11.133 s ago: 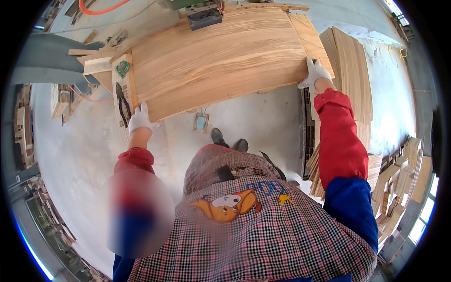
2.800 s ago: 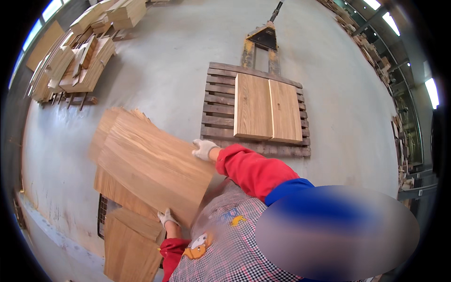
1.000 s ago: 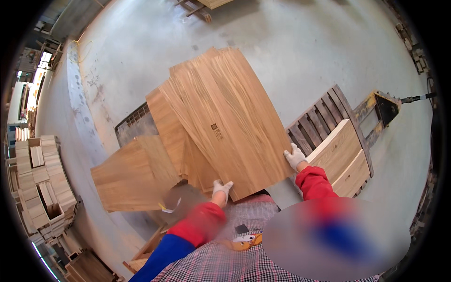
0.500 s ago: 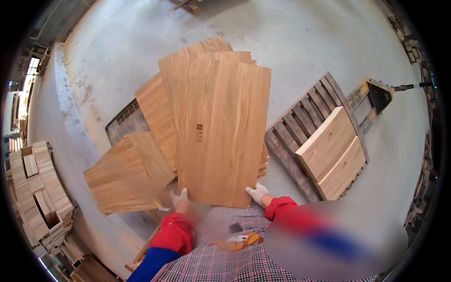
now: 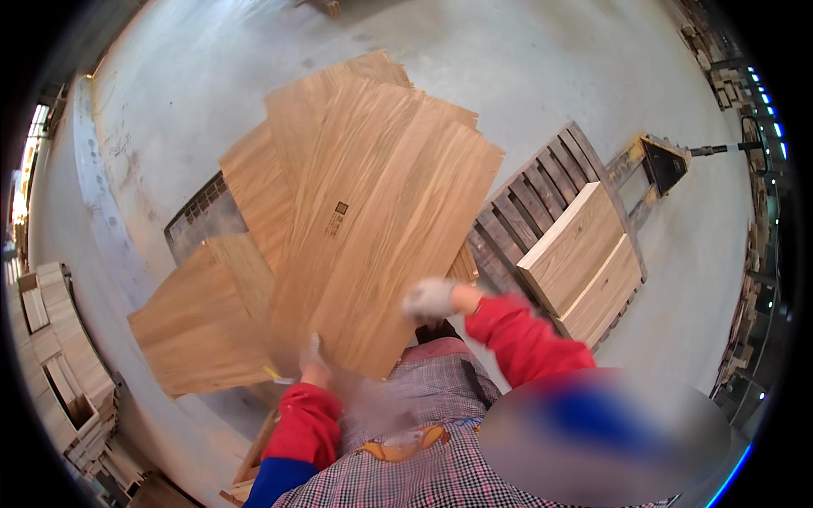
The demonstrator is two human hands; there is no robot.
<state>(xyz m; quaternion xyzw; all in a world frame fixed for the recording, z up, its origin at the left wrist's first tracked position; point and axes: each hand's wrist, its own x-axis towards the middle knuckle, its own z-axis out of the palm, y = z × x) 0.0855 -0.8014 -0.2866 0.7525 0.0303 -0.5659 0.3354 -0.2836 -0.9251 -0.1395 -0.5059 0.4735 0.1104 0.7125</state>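
A large wooden panel [image 5: 381, 203] with a small dark printed mark lies slanted on top of a fanned stack, its far end turned to the right. At the panel's near left corner is my left hand [image 5: 314, 362], in a white glove, thumb on the upper face and the other fingers hidden below. My right hand [image 5: 430, 299], also gloved, is at the panel's right edge near me. It is blurred, so I cannot tell whether it touches. Under the top panel other panels [image 5: 251, 182] stick out at the left and far side.
Lower wooden panels [image 5: 190, 317] spread to the left, beside a dark metal grate [image 5: 207, 222]. On the right, a slatted pallet [image 5: 529, 199] bears two light wooden pieces [image 5: 576, 245], with a yellow pallet jack [image 5: 660, 165] behind. Stacked wooden pieces [image 5: 63, 356] stand at far left.
The top panel has turned clockwise, its far end swinging right. My right hand has come off the near right corner and moved up and left, while my left keeps near its corner.
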